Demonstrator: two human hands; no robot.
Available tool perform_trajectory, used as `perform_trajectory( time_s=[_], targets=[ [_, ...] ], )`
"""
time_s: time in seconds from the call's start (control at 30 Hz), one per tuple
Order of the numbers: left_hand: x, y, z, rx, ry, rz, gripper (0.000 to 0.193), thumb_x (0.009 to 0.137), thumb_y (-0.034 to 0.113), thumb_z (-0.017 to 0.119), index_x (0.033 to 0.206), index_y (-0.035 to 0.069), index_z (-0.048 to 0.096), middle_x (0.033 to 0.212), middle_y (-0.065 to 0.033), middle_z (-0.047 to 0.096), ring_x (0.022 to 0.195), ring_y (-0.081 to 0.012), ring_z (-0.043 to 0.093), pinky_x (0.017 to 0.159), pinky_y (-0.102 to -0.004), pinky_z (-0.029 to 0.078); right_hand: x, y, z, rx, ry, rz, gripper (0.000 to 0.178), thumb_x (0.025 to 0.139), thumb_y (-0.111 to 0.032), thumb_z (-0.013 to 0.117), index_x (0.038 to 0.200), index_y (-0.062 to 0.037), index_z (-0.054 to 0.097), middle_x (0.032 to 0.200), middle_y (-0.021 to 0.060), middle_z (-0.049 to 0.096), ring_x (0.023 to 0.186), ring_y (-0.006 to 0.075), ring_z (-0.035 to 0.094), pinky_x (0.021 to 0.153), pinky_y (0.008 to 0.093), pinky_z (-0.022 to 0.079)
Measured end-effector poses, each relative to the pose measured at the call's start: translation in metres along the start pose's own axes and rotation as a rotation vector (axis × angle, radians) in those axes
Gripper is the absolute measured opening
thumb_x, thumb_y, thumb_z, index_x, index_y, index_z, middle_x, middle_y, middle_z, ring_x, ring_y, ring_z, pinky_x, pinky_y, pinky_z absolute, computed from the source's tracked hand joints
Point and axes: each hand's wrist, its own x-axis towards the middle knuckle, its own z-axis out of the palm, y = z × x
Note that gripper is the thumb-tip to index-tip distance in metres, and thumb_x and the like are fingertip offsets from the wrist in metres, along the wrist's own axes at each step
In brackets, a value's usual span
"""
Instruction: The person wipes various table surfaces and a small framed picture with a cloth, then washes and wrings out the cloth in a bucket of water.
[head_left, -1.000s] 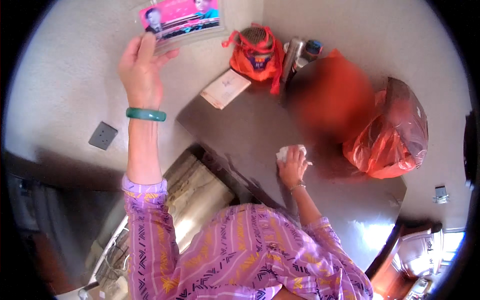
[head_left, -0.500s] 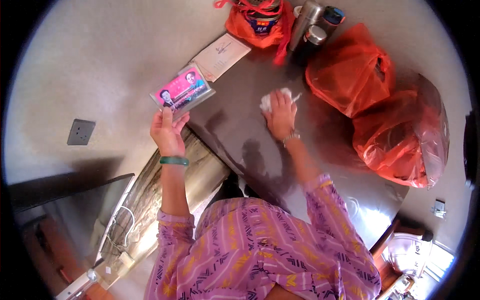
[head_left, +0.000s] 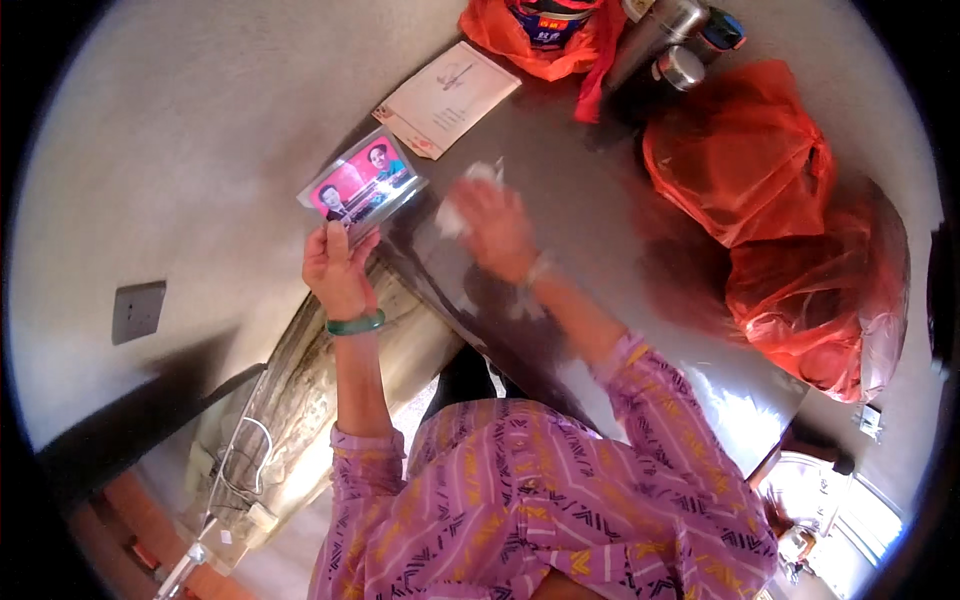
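Seen from the head camera, a dark glossy counter [head_left: 600, 300] runs diagonally beside a pale grey wall [head_left: 180, 150] that carries a grey switch plate [head_left: 137, 310]. The left hand [head_left: 335, 268], a green bangle [head_left: 356, 323] on its wrist, is closed around the lower edge of a clear plastic sleeve holding pink and teal portrait cards [head_left: 362, 183], lifted off the counter's near edge. The right hand [head_left: 492, 228], blurred, lies palm down with fingers loosely spread on a crumpled white cloth [head_left: 462, 200] pressed to the counter. Farther along the counter sit a cream booklet [head_left: 448, 98], steel flasks [head_left: 672, 40] and bulging red plastic bags [head_left: 790, 230]. A worn stone ledge [head_left: 330, 400] lies under the counter's edge.
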Motion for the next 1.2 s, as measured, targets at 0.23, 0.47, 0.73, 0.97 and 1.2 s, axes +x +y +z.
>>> perform_trajectory(
  time_s=[0.23, 0.47, 0.73, 0.97, 1.2],
  targets=[
    [-0.001, 0.002, -0.037, 0.040, 0.038, 0.003, 0.014, 0.089, 0.014, 0.056, 0.096, 0.002, 0.055, 0.088, -0.0048, 0.058, 0.078, -0.0156, 0.060, 0.069, -0.0346, 0.055, 0.104, 0.069, -0.026, 0.097, 0.487, 0.164, 0.062, 0.067, -0.010, 0.067, 0.124, -0.0028, 0.044, 0.118, 0.0180, 0.048, 0.110, 0.0358, 0.045, 0.090, 0.0428, 0.040],
    [-0.002, -0.003, -0.056, 0.099, 0.094, -0.025, 0.014, 0.089, 0.013, 0.055, 0.097, 0.001, 0.055, 0.091, -0.0065, 0.060, 0.077, -0.0163, 0.061, 0.067, -0.0328, 0.056, 0.170, 0.048, 0.024, 0.052, 0.159, -0.116, 0.054, 0.064, -0.007, 0.069, 0.114, -0.0025, 0.051, 0.122, 0.0166, 0.049, 0.114, 0.0332, 0.044, 0.093, 0.0403, 0.040],
    [0.020, -0.006, -0.033, 0.075, 0.054, -0.019, 0.012, 0.089, 0.011, 0.056, 0.095, 0.001, 0.054, 0.089, -0.0079, 0.059, 0.078, -0.0204, 0.062, 0.068, -0.0364, 0.056, 0.218, 0.052, 0.014, 0.248, 0.195, 0.088, 0.046, 0.071, -0.017, 0.067, 0.113, -0.0048, 0.055, 0.115, 0.0149, 0.055, 0.105, 0.0298, 0.054, 0.088, 0.0369, 0.045],
    [0.066, -0.036, 0.028, -0.042, -0.074, -0.004, 0.016, 0.087, 0.012, 0.058, 0.096, 0.000, 0.053, 0.086, -0.0082, 0.059, 0.075, -0.0252, 0.065, 0.068, -0.0383, 0.056, 0.134, 0.079, -0.039, 0.330, 0.636, 0.283, 0.043, 0.068, -0.020, 0.069, 0.106, -0.0016, 0.059, 0.100, 0.0187, 0.060, 0.096, 0.0342, 0.057, 0.086, 0.0391, 0.045],
    [0.121, -0.081, 0.082, -0.100, -0.173, 0.026, 0.013, 0.086, 0.008, 0.059, 0.096, 0.000, 0.055, 0.091, -0.0062, 0.057, 0.082, -0.0173, 0.057, 0.074, -0.0413, 0.056, 0.020, 0.068, -0.020, -0.082, 0.407, 0.363, 0.054, 0.069, -0.013, 0.066, 0.120, -0.0073, 0.050, 0.127, 0.0136, 0.045, 0.115, 0.0349, 0.042, 0.094, 0.0449, 0.036]
  ],
)
